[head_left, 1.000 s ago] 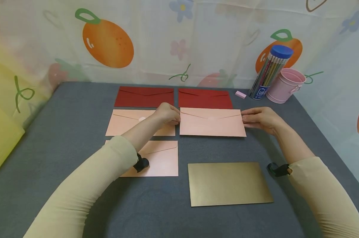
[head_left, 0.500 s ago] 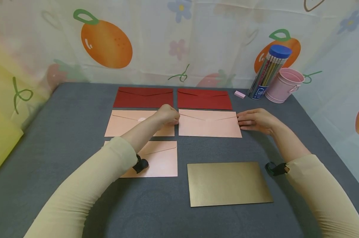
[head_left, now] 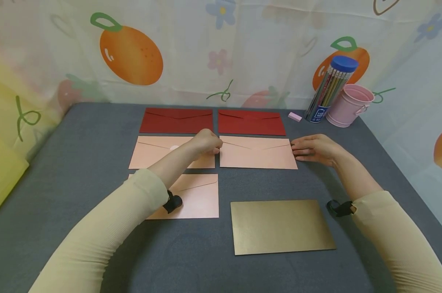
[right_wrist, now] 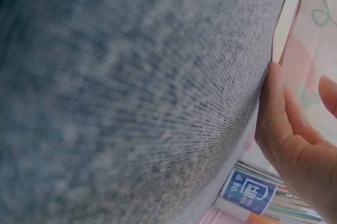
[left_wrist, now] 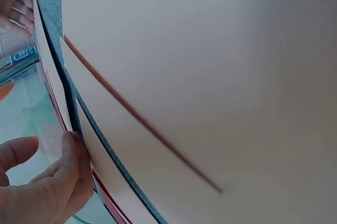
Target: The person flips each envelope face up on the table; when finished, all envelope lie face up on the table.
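Note:
A pale pink envelope [head_left: 259, 154] lies flat in the middle row, its flap side up. My left hand [head_left: 206, 142] has its fingertips right at the envelope's left edge. In the left wrist view, the thumb [left_wrist: 20, 151] stands apart from the other fingers. At the envelope's right edge, my right hand [head_left: 319, 149] rests with fingers extended. The right wrist view shows its fingers [right_wrist: 274, 100] against the edge, thumb raised away. Another pink envelope [head_left: 155, 148] with a round pale seal lies partly beneath my left forearm, and a third pink envelope [head_left: 200, 203] lies nearer.
Two red envelopes [head_left: 251, 123] form the back row. A gold envelope [head_left: 283, 228] lies at front right, slightly askew. At the back right stand a pencil tub [head_left: 330, 91] with a blue lid, a pink bucket [head_left: 349, 106] and a small pink block [head_left: 295, 116].
The right pink envelope has come down flat on the table and shifted slightly left, out of the hands' grip. The right hand has moved a little left with it.

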A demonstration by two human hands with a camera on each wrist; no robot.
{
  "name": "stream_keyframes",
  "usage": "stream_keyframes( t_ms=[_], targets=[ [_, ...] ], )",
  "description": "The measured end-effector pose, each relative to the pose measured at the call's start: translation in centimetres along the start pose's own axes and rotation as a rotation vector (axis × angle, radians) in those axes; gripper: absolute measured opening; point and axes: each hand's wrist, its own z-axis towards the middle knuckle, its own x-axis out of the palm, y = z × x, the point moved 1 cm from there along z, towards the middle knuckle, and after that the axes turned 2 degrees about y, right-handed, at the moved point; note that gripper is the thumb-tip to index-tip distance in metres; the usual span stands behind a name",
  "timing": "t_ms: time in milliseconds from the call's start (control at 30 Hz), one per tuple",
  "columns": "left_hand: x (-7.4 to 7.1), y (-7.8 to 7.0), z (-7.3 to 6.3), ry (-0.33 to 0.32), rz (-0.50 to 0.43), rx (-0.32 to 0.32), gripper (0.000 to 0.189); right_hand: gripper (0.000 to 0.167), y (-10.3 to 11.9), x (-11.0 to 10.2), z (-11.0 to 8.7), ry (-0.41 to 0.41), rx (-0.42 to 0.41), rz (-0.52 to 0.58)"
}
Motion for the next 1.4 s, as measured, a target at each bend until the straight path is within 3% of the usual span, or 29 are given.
stream_keyframes(
  t_ms=[200,267,400,533,633,800,967,1100,1400],
  targets=[
    [0.1,0.0,-0.2,0.019,0.015,0.027,0.025,0.058,-0.1,-0.1,-0.1,-0.001,-0.003,-0.004],
    [0.2,0.0,-0.1,0.015,0.051,0.048,0.02,0.059,-0.1,-0.1,0.0,0.0,-0.004,-0.01],
    [0.5,-0.1,0.1,-0.025,0.19,0.099,0.035,0.059,-0.2,-0.2,-0.1,-0.014,-0.016,-0.036],
    [1.0,-0.4,0.0,-0.067,0.296,0.169,0.022,0.055,-0.2,-0.1,-0.2,-0.063,-0.057,-0.084],
    [1.4,-0.7,-0.4,-0.063,0.308,0.22,0.048,0.051,-0.3,0.0,-0.3,-0.079,-0.092,-0.137],
    [2.4,-0.9,-1.3,0.006,0.289,0.286,0.046,0.05,-0.3,0.7,-1.0,-0.005,-0.14,-0.263],
    [4.0,-0.9,-2.1,0.088,0.34,0.362,0.041,0.041,-0.2,2.2,-2.2,0.093,-0.199,-0.371],
    [5.3,-0.7,-2.8,0.179,0.371,0.388,0.038,0.037,-0.4,3.6,-3.0,0.186,-0.234,-0.445],
    [7.3,0.0,-4.5,0.359,0.468,0.447,0.045,0.04,-1.8,6.4,-3.6,0.402,-0.308,-0.514]
  ],
)
